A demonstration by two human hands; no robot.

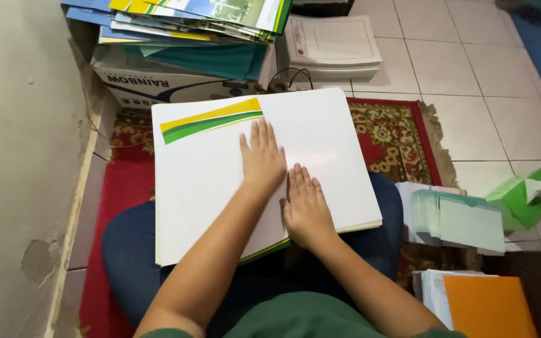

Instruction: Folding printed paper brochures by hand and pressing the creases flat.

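A stack of large white sheets (208, 188) with a yellow and green curved stripe near the top left rests on my lap. My left hand (261, 156) lies flat on the middle of the top sheet, fingers spread and pointing away from me. My right hand (306, 203) presses flat beside it, slightly nearer to me and to the right, close to the stack's lower edge. Neither hand grips anything.
A cardboard box (158, 81) topped with coloured folders (195, 25) stands ahead, with a pile of white papers (333, 44) beside it. A red patterned rug (396, 138) lies underneath. At the right are pale green sheets (464, 219), a green tissue box (527, 197) and an orange folder (489, 307). A wall runs along the left.
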